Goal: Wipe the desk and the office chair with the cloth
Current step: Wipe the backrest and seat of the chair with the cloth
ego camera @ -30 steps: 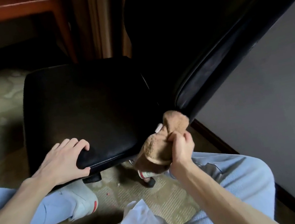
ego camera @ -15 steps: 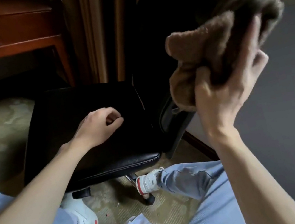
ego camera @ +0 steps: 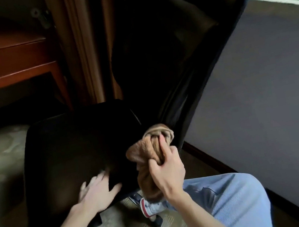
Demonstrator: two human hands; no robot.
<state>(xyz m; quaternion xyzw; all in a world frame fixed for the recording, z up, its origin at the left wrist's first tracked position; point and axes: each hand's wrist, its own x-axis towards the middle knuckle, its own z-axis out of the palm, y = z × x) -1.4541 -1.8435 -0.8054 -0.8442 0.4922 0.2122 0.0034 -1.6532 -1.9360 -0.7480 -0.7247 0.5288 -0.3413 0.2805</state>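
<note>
Cloth, fuzzy tan, gripped in right hand fingers against glossy black chair; left hand fingers flat on seat.

Left hand lies flat, fingers spread. Right hand grips the brown cloth, forefinger stretched out along it.

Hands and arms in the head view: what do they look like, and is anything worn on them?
Both are bare: the left hand and right hand carry no gloves, rings or watch that I can see, and no sleeves show. Light blue trousers and a white shoe with red trim are also visible.
</note>
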